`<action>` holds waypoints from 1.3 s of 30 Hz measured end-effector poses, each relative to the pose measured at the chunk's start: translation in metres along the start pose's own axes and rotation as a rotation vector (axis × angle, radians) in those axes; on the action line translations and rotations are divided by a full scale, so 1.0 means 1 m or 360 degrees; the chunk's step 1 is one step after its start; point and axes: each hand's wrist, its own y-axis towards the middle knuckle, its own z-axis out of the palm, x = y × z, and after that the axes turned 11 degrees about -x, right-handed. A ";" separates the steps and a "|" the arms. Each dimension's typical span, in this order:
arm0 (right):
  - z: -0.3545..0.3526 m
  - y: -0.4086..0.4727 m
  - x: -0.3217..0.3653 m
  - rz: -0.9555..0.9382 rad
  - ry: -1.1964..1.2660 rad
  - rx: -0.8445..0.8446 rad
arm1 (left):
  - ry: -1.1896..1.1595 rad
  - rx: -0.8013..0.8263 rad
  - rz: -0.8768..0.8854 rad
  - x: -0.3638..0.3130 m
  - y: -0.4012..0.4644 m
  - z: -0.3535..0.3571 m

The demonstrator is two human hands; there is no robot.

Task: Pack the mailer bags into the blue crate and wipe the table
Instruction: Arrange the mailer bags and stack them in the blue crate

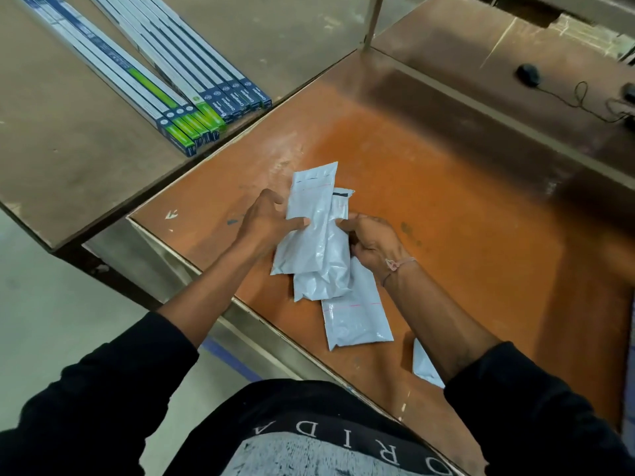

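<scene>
Two glossy, crinkled grey plastic mailer bags (314, 231) are pinched between the left hand (266, 219) and right hand (372, 243), fingers curled, above the scuffed orange desk (464, 207); another flat bag (355, 319) lies below.

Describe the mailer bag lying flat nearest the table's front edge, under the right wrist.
The mailer bag is a pale grey, glossy plastic pouch, oblong, filled and sealed, with a thin red line across its upper part. It lies flat on the orange table, its top end tucked under the held bags and the right hand.
</scene>
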 end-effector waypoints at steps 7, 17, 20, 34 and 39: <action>-0.046 -0.007 0.010 -0.0166 0.0353 0.0119 | -0.0460 0.0205 -0.0187 -0.041 -0.009 0.012; -0.159 -0.027 0.038 -0.0605 0.0225 -0.0880 | -0.0982 0.0709 -0.0051 -0.091 -0.041 0.072; -0.196 -0.054 0.051 -0.0789 0.0310 -0.0881 | -0.0939 0.0774 -0.0034 -0.104 -0.055 0.092; -0.261 -0.076 0.026 -0.0545 0.0628 -0.1034 | -0.0831 0.1355 0.0087 -0.176 -0.152 0.171; -0.322 -0.090 0.035 -0.0775 0.0243 -0.1354 | -0.0568 0.1525 0.0433 -0.209 -0.163 0.186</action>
